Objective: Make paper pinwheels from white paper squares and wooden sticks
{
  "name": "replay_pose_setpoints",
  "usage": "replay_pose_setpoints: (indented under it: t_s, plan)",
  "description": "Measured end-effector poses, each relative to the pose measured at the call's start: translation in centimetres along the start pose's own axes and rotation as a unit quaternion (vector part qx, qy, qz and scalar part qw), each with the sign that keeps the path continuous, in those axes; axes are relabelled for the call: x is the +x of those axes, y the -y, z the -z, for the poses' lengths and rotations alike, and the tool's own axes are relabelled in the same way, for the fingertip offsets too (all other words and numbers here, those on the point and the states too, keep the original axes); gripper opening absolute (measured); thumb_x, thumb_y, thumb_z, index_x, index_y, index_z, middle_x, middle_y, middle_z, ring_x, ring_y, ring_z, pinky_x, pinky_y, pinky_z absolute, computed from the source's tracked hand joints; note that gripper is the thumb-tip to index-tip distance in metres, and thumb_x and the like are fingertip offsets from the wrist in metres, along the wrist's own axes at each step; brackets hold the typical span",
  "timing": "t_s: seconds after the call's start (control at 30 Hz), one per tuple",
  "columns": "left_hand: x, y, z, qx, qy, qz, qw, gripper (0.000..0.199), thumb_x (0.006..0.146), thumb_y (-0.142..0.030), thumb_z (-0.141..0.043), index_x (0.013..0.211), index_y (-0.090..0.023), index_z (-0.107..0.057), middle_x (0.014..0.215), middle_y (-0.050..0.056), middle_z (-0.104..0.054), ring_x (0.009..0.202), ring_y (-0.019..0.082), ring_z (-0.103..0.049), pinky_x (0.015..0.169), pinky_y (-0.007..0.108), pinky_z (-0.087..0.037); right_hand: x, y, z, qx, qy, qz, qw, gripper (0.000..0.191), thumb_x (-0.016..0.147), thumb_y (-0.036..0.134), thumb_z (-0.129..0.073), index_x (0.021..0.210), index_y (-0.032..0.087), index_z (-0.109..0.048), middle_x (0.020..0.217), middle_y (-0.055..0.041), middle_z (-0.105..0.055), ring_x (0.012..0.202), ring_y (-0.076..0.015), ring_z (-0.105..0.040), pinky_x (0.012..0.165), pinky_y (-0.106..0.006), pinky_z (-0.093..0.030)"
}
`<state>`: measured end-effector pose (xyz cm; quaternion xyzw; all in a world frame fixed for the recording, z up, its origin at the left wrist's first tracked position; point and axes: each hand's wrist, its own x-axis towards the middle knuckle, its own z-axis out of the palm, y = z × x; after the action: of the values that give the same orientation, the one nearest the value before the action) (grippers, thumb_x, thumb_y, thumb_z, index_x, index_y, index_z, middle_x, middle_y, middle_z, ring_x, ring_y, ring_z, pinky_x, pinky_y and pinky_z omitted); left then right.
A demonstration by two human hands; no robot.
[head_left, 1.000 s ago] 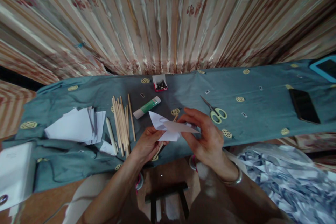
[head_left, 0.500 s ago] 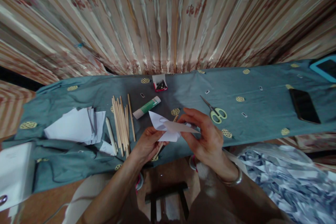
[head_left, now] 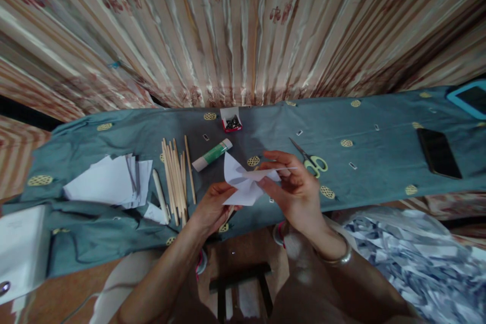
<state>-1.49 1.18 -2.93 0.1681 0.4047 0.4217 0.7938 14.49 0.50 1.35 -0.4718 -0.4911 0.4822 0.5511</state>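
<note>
A folded white paper piece (head_left: pixel 246 187) with pointed flaps is held between both hands over the table's front part. My left hand (head_left: pixel 216 207) pinches its lower left side, and a thin wooden stick (head_left: pixel 229 214) shows just below, by the fingertips. My right hand (head_left: pixel 294 187) has thumb and fingers closed on a flap at the paper's right side. Beyond the paper lies a green and white glue stick (head_left: pixel 213 155). Green-handled scissors (head_left: pixel 313 164) lie open just past my right hand.
Left on the teal cloth (head_left: pixel 94 238) are wooden sticks (head_left: pixel 172 177) and stacked white paper (head_left: pixel 102 182). A small red box (head_left: pixel 231 122) of metal pieces stands at the back. A phone (head_left: pixel 438 153) lies right, above a bag of paper scraps (head_left: pixel 417 258).
The paper has turned, its upper left point now higher and further right. My right hand has shifted slightly up, its thumb now over the flap. My left hand has barely moved.
</note>
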Motion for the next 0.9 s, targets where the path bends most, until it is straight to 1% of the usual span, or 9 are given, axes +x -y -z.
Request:
replay_pose_setpoints:
  t_s: [0.1, 0.17, 0.3, 0.4, 0.5, 0.6, 0.73, 0.9]
  plan:
    - [0.0, -0.1, -0.1, 0.003, 0.01, -0.006, 1.0, 0.033, 0.049, -0.032, -0.093, 0.059, -0.009, -0.072, 0.05, 0.002, -0.059, 0.039, 0.004, -0.043, 0.039, 0.017, -0.033, 0.8, -0.6, -0.1, 0.065, 0.004, -0.065, 0.996, 0.034, 0.074, 0.028, -0.079, 0.105, 0.025, -0.064, 0.088, 0.0012, -0.076, 0.079, -0.0158, -0.072, 0.071, -0.029, -0.06]
    - [0.0, -0.1, -0.2, 0.014, -0.002, -0.018, 1.0, 0.03, 0.051, -0.03, -0.092, 0.063, -0.009, -0.073, 0.05, 0.002, -0.058, 0.04, 0.003, -0.041, 0.04, 0.017, -0.031, 1.4, -1.3, 0.0, 0.096, 0.003, -0.099, 0.991, 0.036, 0.071, 0.032, -0.081, 0.101, 0.025, -0.065, 0.086, 0.0013, -0.077, 0.077, -0.0166, -0.072, 0.07, -0.03, -0.059]
    - [0.0, -0.1, -0.3, 0.043, 0.0, -0.038, 0.998, 0.021, 0.054, -0.024, -0.086, 0.057, -0.01, -0.07, 0.044, -0.002, -0.049, 0.04, 0.002, -0.034, 0.04, 0.017, -0.024, 2.1, -2.5, -0.1, 0.133, -0.003, -0.137, 0.982, 0.035, 0.066, 0.035, -0.084, 0.095, 0.024, -0.067, 0.084, 0.0025, -0.077, 0.073, -0.0151, -0.07, 0.069, -0.028, -0.057]
    - [-0.1, -0.1, -0.5, 0.055, -0.006, -0.045, 0.997, 0.018, 0.053, -0.022, -0.082, 0.056, -0.011, -0.068, 0.045, -0.002, -0.05, 0.041, 0.003, -0.033, 0.04, 0.018, -0.02, 2.3, -3.0, -0.3, 0.144, -0.011, -0.145, 0.979, 0.034, 0.062, 0.035, -0.086, 0.089, 0.023, -0.068, 0.079, 0.0037, -0.076, 0.069, -0.0131, -0.067, 0.065, -0.026, -0.054]
    - [0.0, -0.1, -0.4, 0.069, -0.016, -0.048, 0.996, 0.019, 0.053, -0.025, -0.081, 0.056, -0.011, -0.067, 0.046, -0.002, -0.05, 0.041, 0.003, -0.033, 0.04, 0.019, -0.018, 2.5, -3.3, -0.6, 0.153, -0.021, -0.147, 0.977, 0.037, 0.058, 0.037, -0.088, 0.085, 0.023, -0.068, 0.076, 0.0044, -0.075, 0.066, -0.0121, -0.065, 0.062, -0.024, -0.053]
    - [0.1, 0.1, -0.3, 0.075, -0.018, -0.05, 0.996, 0.017, 0.054, -0.024, -0.078, 0.058, -0.011, -0.067, 0.047, -0.003, -0.05, 0.042, 0.003, -0.033, 0.041, 0.02, -0.018, 2.5, -3.6, -0.7, 0.158, -0.023, -0.145, 0.976, 0.037, 0.056, 0.038, -0.089, 0.083, 0.023, -0.068, 0.075, 0.0044, -0.075, 0.066, -0.0126, -0.065, 0.063, -0.024, -0.053]
    - [0.1, 0.3, -0.4, 0.056, -0.023, -0.045, 0.997, 0.016, 0.054, -0.022, -0.076, 0.062, -0.011, -0.067, 0.048, -0.002, -0.051, 0.043, 0.004, -0.034, 0.042, 0.02, -0.018, 2.6, -3.6, -0.7, 0.158, -0.023, -0.143, 0.977, 0.034, 0.057, 0.037, -0.089, 0.081, 0.022, -0.069, 0.072, 0.005, -0.074, 0.064, -0.0115, -0.064, 0.061, -0.023, -0.052]
    - [0.0, 0.1, -0.9, 0.018, -0.017, -0.037, 0.999, 0.02, 0.052, -0.02, -0.08, 0.064, -0.01, -0.067, 0.047, -0.002, -0.052, 0.043, 0.003, -0.035, 0.042, 0.018, -0.019, 2.6, -3.2, -0.7, 0.157, -0.036, -0.131, 0.978, 0.037, 0.057, 0.034, -0.089, 0.085, 0.022, -0.068, 0.072, 0.0062, -0.073, 0.062, -0.0098, -0.062, 0.061, -0.022, -0.051]
